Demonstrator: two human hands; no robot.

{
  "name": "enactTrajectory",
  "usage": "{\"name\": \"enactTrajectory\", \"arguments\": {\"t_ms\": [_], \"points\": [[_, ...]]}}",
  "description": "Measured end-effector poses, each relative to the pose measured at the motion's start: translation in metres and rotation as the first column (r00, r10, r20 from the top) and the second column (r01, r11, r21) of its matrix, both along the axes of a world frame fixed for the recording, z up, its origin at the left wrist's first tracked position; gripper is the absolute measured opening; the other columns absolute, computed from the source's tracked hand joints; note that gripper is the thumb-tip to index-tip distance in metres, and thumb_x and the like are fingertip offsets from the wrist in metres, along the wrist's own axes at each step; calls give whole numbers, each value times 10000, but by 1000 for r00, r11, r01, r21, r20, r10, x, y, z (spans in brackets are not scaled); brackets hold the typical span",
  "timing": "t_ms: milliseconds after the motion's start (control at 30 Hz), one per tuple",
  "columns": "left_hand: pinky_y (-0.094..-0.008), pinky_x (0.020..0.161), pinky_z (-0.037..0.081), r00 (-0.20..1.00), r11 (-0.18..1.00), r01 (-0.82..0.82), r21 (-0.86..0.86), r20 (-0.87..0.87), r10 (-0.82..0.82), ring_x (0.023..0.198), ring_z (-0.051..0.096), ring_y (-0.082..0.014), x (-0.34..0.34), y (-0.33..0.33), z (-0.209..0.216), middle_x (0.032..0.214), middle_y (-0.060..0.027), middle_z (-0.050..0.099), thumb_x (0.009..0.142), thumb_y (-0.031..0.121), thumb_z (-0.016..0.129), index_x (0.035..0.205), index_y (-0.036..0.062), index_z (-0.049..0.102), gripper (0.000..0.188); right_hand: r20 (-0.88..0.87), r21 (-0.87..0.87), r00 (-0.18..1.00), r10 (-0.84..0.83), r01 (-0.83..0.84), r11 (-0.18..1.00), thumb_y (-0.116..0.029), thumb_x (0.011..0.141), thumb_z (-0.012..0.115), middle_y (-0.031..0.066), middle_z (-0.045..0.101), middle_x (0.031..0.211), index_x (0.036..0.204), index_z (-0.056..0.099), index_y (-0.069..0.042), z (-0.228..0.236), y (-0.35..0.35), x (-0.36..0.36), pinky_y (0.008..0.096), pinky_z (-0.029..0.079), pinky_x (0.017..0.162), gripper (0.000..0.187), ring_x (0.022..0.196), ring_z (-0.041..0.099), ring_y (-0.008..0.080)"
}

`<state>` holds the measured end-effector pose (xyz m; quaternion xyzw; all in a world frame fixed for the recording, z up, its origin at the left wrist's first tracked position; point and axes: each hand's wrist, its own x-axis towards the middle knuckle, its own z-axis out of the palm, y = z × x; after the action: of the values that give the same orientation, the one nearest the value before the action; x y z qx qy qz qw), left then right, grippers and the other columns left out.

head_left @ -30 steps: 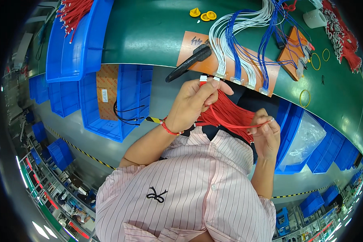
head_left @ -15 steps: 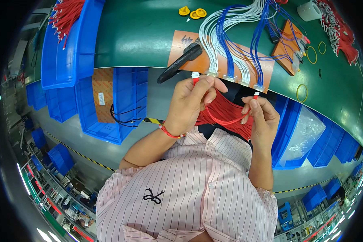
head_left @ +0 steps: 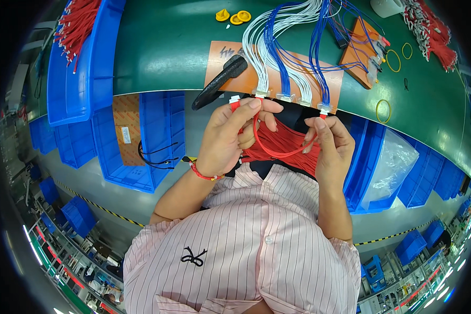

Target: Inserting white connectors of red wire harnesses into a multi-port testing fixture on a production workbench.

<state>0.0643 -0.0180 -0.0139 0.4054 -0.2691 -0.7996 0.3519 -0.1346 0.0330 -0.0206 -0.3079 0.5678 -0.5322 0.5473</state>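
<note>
My left hand [head_left: 230, 133] pinches a red cable [head_left: 277, 155] close to its end, beside a white connector [head_left: 234, 99] that points up. The cable hangs in a loop between both hands. My right hand [head_left: 331, 138] grips its other end, right at a clear connector [head_left: 324, 109] on the front edge of an orange board [head_left: 214, 68]; whether it is seated cannot be seen. Another red end by my left thumb meets the connector below the white wires [head_left: 254, 57]. Blue wires [head_left: 282, 73] also run to this edge. A bundle of red cables [head_left: 293, 140] lies on my lap.
On the green table [head_left: 162, 57] are a black-handled tool [head_left: 220, 82], yellow caps [head_left: 240, 17], an orange block [head_left: 358, 52], yellow rings [head_left: 383, 111] and red cables [head_left: 429, 31]. Blue bins [head_left: 81, 78] stand at the left; a bin with plastic film [head_left: 395, 162] is at the right.
My right hand has brought its cable end up to the board's right connector. The cable loop hangs wider, and the view has shifted slightly.
</note>
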Motion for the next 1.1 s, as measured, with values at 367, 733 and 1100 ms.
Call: {"name": "enactTrajectory", "arguments": {"t_ms": [367, 733, 1100], "points": [[-198, 409, 206, 1000, 1000, -2, 29, -26, 3, 424, 256, -11, 8, 12, 0, 907, -127, 662, 1033, 224, 388, 1175, -97, 603, 411, 515, 96, 857, -15, -40, 995, -221, 966, 560, 83, 627, 718, 986, 674, 62, -3, -5, -7, 265, 448, 598, 306, 532, 489, 110], [-190, 417, 198, 994, 993, -71, -98, 74, 78, 447, 249, 0, 0, 6, 2, 936, -101, 657, 1026, 242, 420, 1157, -81, 623, 403, 211, 60, 973, 92, -107, 992, -243, 1004, 499, 95, 654, 872, 1065, 667, 70, 3, -6, -15, 274, 452, 736, 360, 776, 560, 115], [-192, 432, 210, 997, 998, 50, -35, 62, -47, 469, 298, -9, -7, -5, -2, 727, -36, 602, 1033, 299, 436, 959, -56, 689, 443, 305, 19, 951, 47, -55, 998, -259, 1000, 545, 69, 646, 810, 990, 689, 52, -11, -4, -11, 260, 438, 732, 342, 747, 553, 107]]}}
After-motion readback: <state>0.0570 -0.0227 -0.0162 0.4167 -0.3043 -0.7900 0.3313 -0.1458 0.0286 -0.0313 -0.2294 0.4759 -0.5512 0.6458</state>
